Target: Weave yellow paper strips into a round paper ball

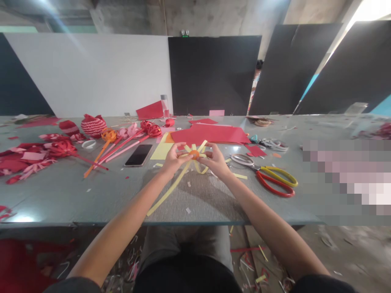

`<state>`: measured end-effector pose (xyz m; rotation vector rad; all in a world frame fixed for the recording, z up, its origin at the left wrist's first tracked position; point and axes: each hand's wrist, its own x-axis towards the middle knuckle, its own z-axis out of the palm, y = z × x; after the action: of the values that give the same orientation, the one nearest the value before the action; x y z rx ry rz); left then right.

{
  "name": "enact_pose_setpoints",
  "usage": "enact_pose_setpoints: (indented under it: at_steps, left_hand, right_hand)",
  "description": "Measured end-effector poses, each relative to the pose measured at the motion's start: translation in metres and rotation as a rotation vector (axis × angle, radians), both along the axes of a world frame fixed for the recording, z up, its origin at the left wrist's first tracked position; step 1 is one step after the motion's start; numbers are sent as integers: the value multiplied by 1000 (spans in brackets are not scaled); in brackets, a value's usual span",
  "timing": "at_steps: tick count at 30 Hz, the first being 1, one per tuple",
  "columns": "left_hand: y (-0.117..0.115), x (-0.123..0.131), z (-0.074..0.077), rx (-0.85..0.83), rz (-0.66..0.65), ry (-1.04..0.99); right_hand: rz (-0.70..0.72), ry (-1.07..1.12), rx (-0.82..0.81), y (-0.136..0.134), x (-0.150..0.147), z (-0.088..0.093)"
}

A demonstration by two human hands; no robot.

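Observation:
Both hands meet above the middle of the grey table (61, 195). My left hand (174, 158) and my right hand (215, 159) pinch a bundle of pale yellow paper strips (183, 173) joined at a small orange disc (194, 154). The strips fan out around the disc, and one long strip trails down toward the table's near edge. Fingers of both hands are closed on the strips.
Red-and-yellow scissors (271, 177) lie right of my hands. A black phone (138, 155) lies to the left, beside paper flowers on sticks (122, 140). Red paper sheets (210, 134), a yellow sheet (161, 150) and a bottle (165, 106) sit behind. Red scraps (27, 156) cover the left.

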<state>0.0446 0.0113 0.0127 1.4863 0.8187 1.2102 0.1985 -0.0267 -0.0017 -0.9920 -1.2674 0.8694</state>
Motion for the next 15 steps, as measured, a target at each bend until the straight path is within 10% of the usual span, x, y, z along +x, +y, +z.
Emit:
enact_pose_setpoints:
  at_steps: [15]
  left_hand:
    - [12, -5, -8, 54, 147, 123]
  right_hand:
    - [-36, -43, -32, -2, -3, -1]
